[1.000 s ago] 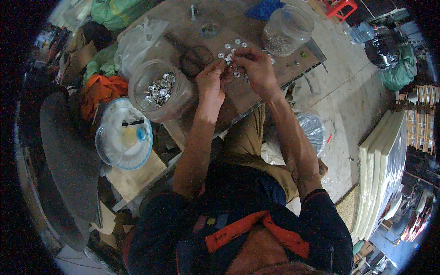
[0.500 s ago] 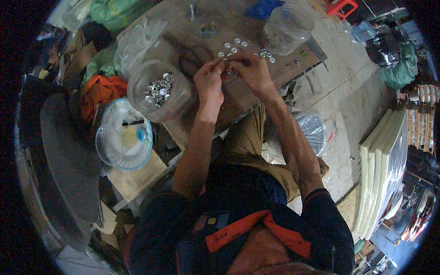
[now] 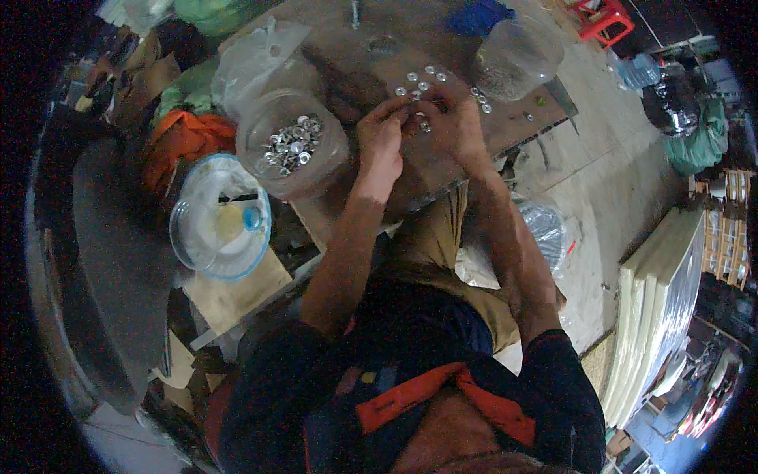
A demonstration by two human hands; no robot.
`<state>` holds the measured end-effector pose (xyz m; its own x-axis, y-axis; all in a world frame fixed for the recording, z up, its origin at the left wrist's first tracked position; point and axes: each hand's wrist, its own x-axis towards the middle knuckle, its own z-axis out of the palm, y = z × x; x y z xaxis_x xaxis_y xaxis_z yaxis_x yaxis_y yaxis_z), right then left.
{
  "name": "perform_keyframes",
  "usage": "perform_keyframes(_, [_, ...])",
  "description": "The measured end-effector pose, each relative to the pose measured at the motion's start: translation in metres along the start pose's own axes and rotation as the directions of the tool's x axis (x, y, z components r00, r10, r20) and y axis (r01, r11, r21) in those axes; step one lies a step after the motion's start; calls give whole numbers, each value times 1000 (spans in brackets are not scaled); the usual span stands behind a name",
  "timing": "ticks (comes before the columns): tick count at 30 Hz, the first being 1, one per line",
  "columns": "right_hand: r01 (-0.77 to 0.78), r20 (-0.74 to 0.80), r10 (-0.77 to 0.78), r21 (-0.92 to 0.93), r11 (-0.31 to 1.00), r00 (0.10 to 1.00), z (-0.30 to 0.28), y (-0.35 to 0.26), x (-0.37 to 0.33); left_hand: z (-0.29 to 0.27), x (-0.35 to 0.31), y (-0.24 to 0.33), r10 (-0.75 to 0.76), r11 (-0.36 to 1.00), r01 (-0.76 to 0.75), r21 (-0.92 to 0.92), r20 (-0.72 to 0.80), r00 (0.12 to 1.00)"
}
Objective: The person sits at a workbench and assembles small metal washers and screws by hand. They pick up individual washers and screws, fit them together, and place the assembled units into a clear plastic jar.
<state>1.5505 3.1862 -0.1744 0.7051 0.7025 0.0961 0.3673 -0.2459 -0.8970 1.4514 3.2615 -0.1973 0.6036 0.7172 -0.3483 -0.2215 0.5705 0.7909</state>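
Over the brown work board [image 3: 410,186], my left hand [image 3: 382,142] has its thumb and fingers pressed together; what they pinch is too small to name. Close on its right, my right hand [image 3: 462,130] is curled inward, its fingers somewhat blurred and any small piece in them hidden. A small shiny metal piece [image 3: 424,123] shows between the hands; whether it is held or lying there I cannot tell. Several pale round discs [image 3: 426,85] lie just beyond my fingers. To the left, a clear plastic jar [image 3: 254,162] holds many small metal pieces with round heads.
A second clear jar [image 3: 525,47] stands at the far right of the board, near a blue cloth or bag [image 3: 480,16]. Beyond the left jar lies clear plastic sheeting [image 3: 257,59]. A round plastic lid or dish [image 3: 185,233] and orange cloth [image 3: 189,138] are at left.
The board and its things have shifted slightly right in the picture. My hands remain close together, the right one a little farther from the left, with the small metal piece more visible between them.
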Motion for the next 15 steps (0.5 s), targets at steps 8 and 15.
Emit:
perform_keyframes(8, [418,207,-437,132,899,875,17,-125,9,-13,6,-20,109,925,-25,-379,200,974])
perform_keyframes(15, [-335,374,209,310,890,903,-10,-97,21,-20,14,-20,335,941,-332,-58,281,899])
